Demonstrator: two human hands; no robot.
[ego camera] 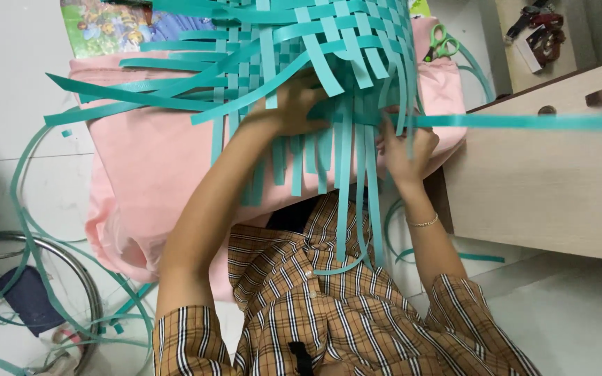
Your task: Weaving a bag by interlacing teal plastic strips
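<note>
Teal strip basket (301,63) under both hands

Woven strips (301,63) lie on cushion (148,160); scissors (440,43) behind, wooden bench (545,188) right.

Half-woven teal strip basket (294,52) on pink cloth, loose strips hanging toward the lap.

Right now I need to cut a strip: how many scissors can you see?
1: green-handled scissors on the pink cloth, top right of the weaving. Others may be hidden.
</note>
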